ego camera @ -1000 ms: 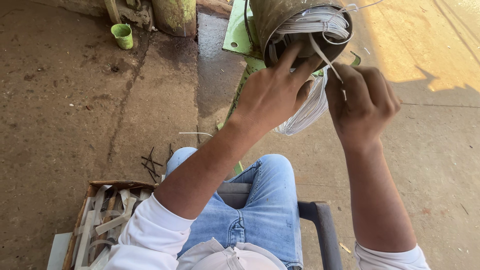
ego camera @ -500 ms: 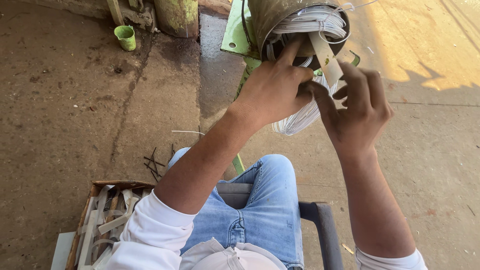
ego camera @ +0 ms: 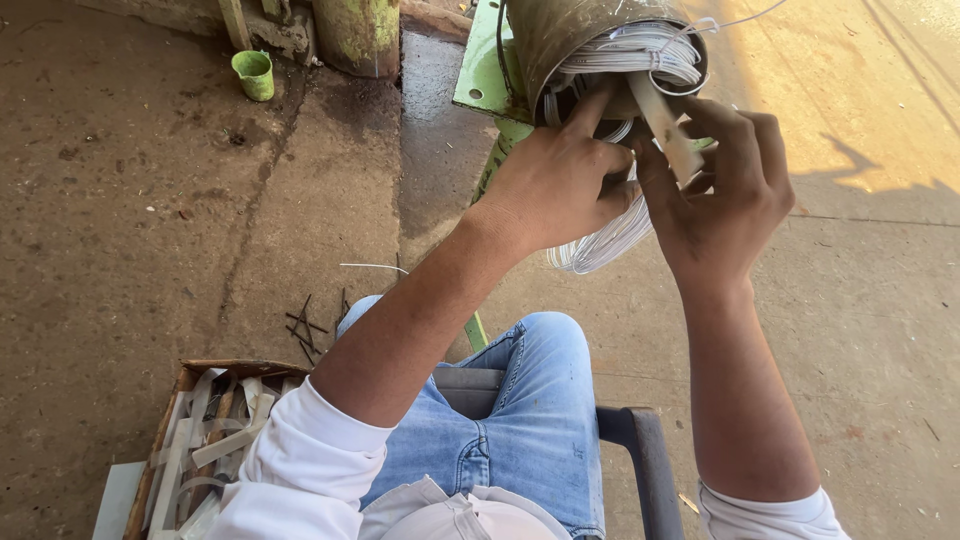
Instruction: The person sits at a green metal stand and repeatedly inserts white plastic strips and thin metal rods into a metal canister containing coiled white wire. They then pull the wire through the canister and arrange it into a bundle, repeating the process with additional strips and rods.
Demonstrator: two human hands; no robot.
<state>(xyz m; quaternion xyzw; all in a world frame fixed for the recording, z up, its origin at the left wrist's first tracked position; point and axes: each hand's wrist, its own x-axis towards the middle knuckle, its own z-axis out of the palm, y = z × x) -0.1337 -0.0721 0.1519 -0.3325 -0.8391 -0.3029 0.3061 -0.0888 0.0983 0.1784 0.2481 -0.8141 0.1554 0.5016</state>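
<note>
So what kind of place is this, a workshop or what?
Probably an open-air workshop: bare concrete floor in sunlight, a green metal stand holding a drum wound with white wire, and a box of offcut strips.

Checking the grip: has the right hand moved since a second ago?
Yes. The right hand has shifted left toward the metal cylinder, closing up against the left hand.

The left hand (ego camera: 560, 185) and the right hand (ego camera: 720, 195) are lying side by side against the white wire coil (ego camera: 640, 55) in the rusty metal drum (ego camera: 570, 35), while the cardboard box of pale strips (ego camera: 200, 440) is sitting low on the left and the small green plastic cup (ego camera: 253, 75) is standing far behind it.
</note>
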